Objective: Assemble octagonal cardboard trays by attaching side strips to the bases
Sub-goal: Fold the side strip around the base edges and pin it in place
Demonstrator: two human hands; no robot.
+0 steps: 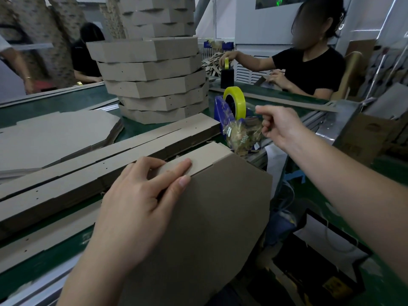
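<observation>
Now the left hand [136, 202] pinches the strip [198, 160] to the base's [209, 217] far edge, just before the dispenser [220, 111]. The right hand [278, 124] seems to pinch tape [238, 102] at it. 1 smooth pull, seam held tight, should serve best.

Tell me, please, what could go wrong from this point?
1. Only the left hand holds the side strip against the base; if it slips, the strip may spring away or sit crooked.
2. The right hand seems to pinch tape at the dispenser, beside a wad of used tape; the new piece could stick to it.
3. The stack of finished trays leans and might topple.
</observation>
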